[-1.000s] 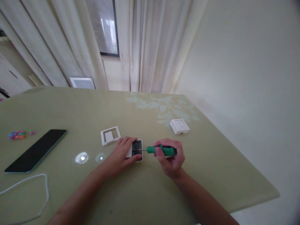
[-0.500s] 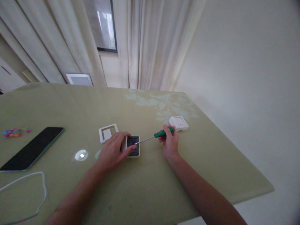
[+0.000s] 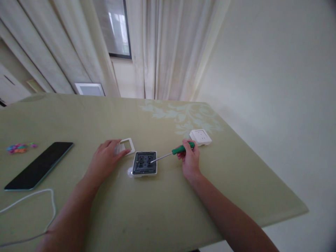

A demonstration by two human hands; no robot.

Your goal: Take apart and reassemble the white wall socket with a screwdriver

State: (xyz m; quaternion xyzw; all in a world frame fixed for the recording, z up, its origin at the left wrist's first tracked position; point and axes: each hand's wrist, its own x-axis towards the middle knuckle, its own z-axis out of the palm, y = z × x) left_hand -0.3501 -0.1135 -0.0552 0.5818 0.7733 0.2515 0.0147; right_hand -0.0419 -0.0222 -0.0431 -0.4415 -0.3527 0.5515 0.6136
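My right hand (image 3: pixel 191 161) is closed around the green handle of a screwdriver (image 3: pixel 180 149). Its metal shaft slants left, and the tip meets the dark inside of a wall socket (image 3: pixel 145 163) that lies face up with its front uncovered. My left hand (image 3: pixel 106 157) is beside a white square frame (image 3: pixel 130 145), left of the socket. Thumb and fingers pinch a small white plastic cover piece (image 3: pixel 118 148), partly hidden by the hand and blurred. Behind my right hand sits a second white socket (image 3: pixel 201 137) with its front cover on.
A dark tablet (image 3: pixel 39 166) lies on the left of the table (image 3: pixel 168 213). Beyond it are small colourful pieces (image 3: pixel 19 148), and a white cable (image 3: pixel 53 203) curls in front. A wall (image 3: pixel 275 87) borders the right side, with curtains (image 3: pixel 173 49) behind.
My left hand has left the socket, moving left to the frame with the white cover piece, so the socket's dark inside shows fully. The screwdriver and my right hand stay almost in place.
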